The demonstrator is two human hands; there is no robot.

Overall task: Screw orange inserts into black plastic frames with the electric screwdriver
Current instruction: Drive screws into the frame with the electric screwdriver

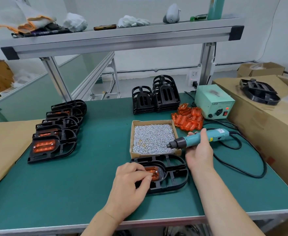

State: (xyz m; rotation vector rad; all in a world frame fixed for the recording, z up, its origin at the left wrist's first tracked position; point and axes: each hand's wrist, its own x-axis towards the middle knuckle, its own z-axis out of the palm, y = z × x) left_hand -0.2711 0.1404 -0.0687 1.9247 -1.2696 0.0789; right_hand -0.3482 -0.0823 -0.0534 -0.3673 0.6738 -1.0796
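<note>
A black plastic frame (174, 174) lies flat on the green mat near the front edge, with an orange insert (154, 172) seated in it. My left hand (131, 181) rests on the frame's left part, its curled fingers pressing on the insert. My right hand (199, 150) grips the teal electric screwdriver (202, 137), held nearly level with its bit over the cardboard box of silver screws (152, 137). A screw head shows on the insert beside my fingertips.
A row of frames with orange inserts (54, 132) lies at left. Empty black frames (156, 96) stand stacked at the back, a heap of loose orange inserts (188, 118) beside the green power supply (214, 103). The screwdriver's black cable (252, 171) loops at right. Cardboard boxes (266, 120) flank the mat.
</note>
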